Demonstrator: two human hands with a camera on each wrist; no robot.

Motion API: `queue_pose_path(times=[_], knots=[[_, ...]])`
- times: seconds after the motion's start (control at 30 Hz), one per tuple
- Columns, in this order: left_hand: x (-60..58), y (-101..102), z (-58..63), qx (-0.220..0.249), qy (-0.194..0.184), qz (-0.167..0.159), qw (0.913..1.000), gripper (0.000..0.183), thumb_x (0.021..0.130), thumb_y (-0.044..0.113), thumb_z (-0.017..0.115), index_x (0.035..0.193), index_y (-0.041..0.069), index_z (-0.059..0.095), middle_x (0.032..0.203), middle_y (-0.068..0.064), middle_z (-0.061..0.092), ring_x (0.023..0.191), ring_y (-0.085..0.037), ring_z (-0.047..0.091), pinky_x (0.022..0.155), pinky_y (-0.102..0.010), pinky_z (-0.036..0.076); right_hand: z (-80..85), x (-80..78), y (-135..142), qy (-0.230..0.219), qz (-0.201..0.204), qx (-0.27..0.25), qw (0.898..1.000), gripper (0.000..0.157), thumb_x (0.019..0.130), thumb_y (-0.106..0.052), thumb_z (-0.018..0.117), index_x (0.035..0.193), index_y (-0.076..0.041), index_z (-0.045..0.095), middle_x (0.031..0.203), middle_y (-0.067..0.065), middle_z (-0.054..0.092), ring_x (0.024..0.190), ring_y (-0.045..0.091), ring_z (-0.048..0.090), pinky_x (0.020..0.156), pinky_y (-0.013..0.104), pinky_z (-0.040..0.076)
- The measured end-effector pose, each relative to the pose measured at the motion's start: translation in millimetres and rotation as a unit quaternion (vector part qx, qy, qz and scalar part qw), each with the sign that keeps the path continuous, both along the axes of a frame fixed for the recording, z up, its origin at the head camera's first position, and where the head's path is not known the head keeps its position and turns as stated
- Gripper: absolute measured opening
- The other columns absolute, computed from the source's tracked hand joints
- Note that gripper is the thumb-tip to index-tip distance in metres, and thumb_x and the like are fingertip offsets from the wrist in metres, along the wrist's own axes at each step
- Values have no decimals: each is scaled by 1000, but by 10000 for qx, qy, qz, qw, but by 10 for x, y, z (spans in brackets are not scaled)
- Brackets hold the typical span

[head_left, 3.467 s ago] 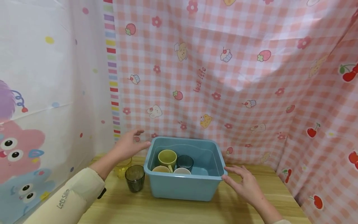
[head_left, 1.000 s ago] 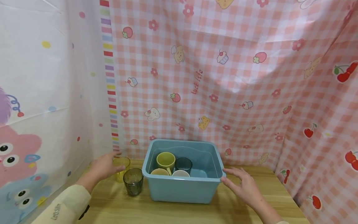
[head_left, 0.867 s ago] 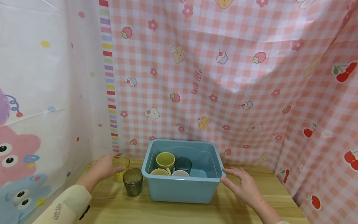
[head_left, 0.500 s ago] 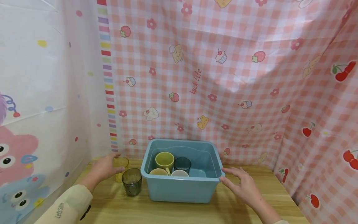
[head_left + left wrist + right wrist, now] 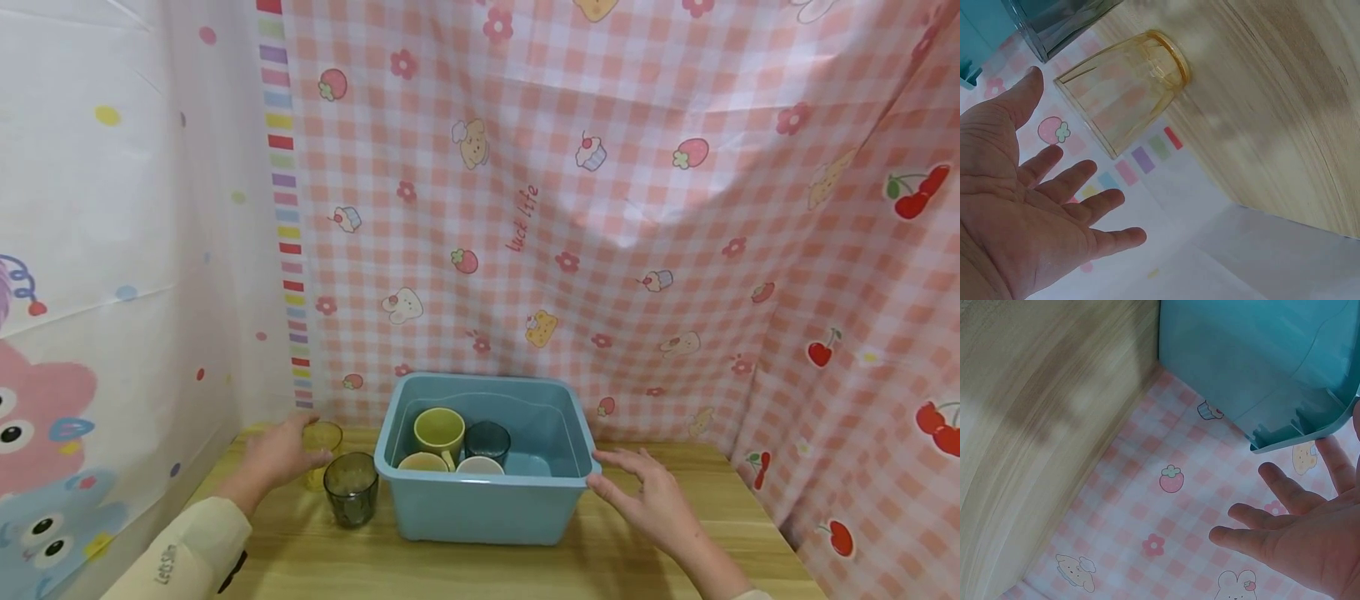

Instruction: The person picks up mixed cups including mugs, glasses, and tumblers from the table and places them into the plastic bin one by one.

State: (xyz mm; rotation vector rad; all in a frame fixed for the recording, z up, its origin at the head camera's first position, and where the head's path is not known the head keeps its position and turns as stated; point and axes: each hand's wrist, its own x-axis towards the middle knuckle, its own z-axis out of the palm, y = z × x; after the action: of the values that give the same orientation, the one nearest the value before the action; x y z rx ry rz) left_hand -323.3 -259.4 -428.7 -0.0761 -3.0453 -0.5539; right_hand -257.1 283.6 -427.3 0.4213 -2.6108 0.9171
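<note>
My left hand [image 5: 277, 454] hovers behind and left of a clear yellow glass [image 5: 324, 442], thumb and fingers spread around its rim side. In the left wrist view that glass [image 5: 1125, 87] shows apart from the spread fingers. A dark grey glass [image 5: 352, 492] stands upright between it and the blue plastic bin [image 5: 487, 508]. At the bin's right rim are the straight fingertips of my right hand [image 5: 652, 500]. The bin holds a yellow-green mug [image 5: 439, 427], a dark blue glass [image 5: 487, 442], a cream-coloured cup [image 5: 423, 462] and a white cup [image 5: 481, 467], the last two partly hidden by the front wall.
A light wooden table [image 5: 450, 575] carries everything. Pink checked cloth [image 5: 525, 250] hangs right behind the bin and along the right side. White patterned cloth [image 5: 150, 375] closes off the left.
My left hand has gone from beside the bin's left rim, left and down to the yellow glass, then stayed there. My right hand remains at the rim. The view shifts slightly.
</note>
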Motion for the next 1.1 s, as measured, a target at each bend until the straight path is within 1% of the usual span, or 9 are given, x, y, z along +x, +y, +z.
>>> queue_pose_path(times=[0.2, 0.3, 0.4, 0.53, 0.63, 0.73, 0.83, 1.0, 1.1], knots=[[-55, -28, -102, -48, 8, 61, 10000, 86, 95, 45, 79, 157, -3, 45, 147, -34, 60, 130, -60, 58, 101, -81, 41, 5, 19, -7, 6, 3, 2, 10000, 43, 99, -40, 77, 134, -15, 76, 141, 20, 71, 144, 60, 49, 114, 79, 38], [-77, -38, -134, 1, -31, 101, 9999, 88, 95, 47, 79, 157, -3, 44, 146, -34, 61, 130, -60, 58, 100, -79, 42, 3, 22, -11, 10, 0, 10, 10000, 42, 99, -39, 77, 134, -15, 76, 141, 20, 71, 144, 60, 49, 114, 79, 38], [-93, -41, -142, 55, -66, 133, 9999, 89, 95, 48, 79, 158, -3, 43, 146, -33, 61, 131, -60, 57, 100, -78, 42, 2, 23, -13, 8, -20, 6, 10000, 42, 100, -39, 77, 134, -15, 76, 141, 20, 71, 144, 61, 48, 114, 78, 39], [-106, -41, -140, 80, -103, 163, 9998, 90, 95, 48, 79, 158, -4, 42, 147, -33, 60, 133, -61, 55, 102, -80, 40, 0, 20, -10, -43, -60, 16, 10000, 42, 100, -40, 76, 134, -16, 75, 142, 21, 69, 144, 63, 46, 110, 79, 43], [-112, -46, -146, 82, -135, 177, 9997, 90, 95, 49, 79, 158, -4, 42, 147, -34, 60, 133, -61, 54, 104, -82, 38, -1, 18, -10, -80, -64, 4, 9999, 43, 100, -40, 76, 135, -16, 75, 143, 21, 69, 145, 64, 45, 110, 79, 42], [-115, -54, -158, 60, -147, 194, 9997, 90, 95, 49, 78, 158, -4, 41, 146, -34, 61, 132, -60, 56, 103, -81, 39, -1, 21, -15, -112, -68, -26, 9999, 43, 100, -40, 76, 135, -16, 75, 143, 21, 69, 146, 63, 44, 111, 80, 40], [-121, -57, -166, 51, -135, 212, 9997, 90, 95, 49, 78, 158, -4, 42, 146, -34, 60, 132, -60, 56, 102, -81, 40, 2, 27, -18, -152, -85, -42, 9998, 43, 100, -40, 76, 135, -16, 75, 144, 21, 69, 146, 64, 42, 110, 81, 41], [-134, -42, -176, 80, -146, 246, 9996, 92, 96, 50, 78, 158, -5, 40, 149, -36, 57, 134, -62, 54, 103, -83, 37, 10, 37, -18, -151, -84, -45, 9998, 43, 100, -40, 76, 136, -15, 75, 144, 22, 68, 146, 64, 42, 108, 78, 45], [-140, -40, -180, 86, -159, 261, 9995, 93, 95, 51, 78, 158, -7, 40, 149, -37, 56, 134, -62, 53, 103, -84, 36, 9, 35, -19, -134, -53, -68, 9999, 43, 100, -39, 76, 136, -15, 75, 144, 22, 68, 146, 63, 44, 109, 77, 45]])
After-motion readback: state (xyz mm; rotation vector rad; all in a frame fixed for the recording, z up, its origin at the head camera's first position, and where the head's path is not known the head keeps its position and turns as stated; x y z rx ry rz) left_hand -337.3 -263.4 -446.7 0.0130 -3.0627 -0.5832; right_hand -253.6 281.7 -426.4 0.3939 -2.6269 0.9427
